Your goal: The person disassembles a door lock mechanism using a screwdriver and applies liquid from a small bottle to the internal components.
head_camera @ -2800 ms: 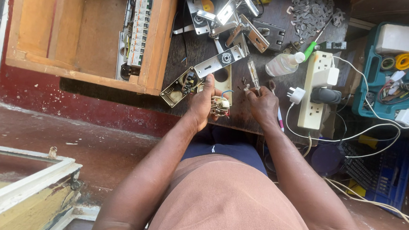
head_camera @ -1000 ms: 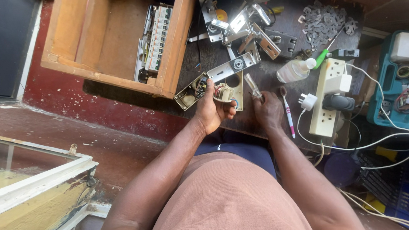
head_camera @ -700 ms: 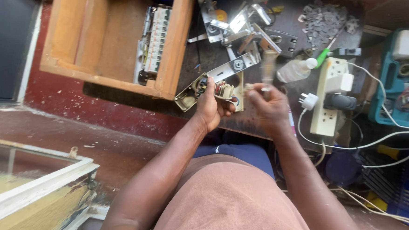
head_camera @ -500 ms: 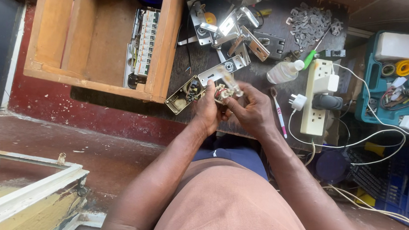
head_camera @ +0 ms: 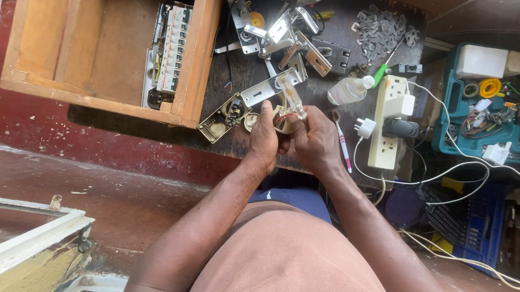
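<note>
Left hand is closed around a small round electrical fitting with wires showing, held at the near edge of the dark workbench. Right hand grips a clear-handled screwdriver, shaft end pointed into the fitting. Just left of the fitting: open switch box. Behind it: metal door lock plates. Right of it: pen, white power strip. Far left: wooden cabinet with circuit breakers.

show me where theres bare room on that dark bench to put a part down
Little is free. One bare strip runs beside the wooden box, left of the metal plates. A second lies between the clip pile and the bottle. Around the left hand, right hand and power strip it is crowded.
</note>
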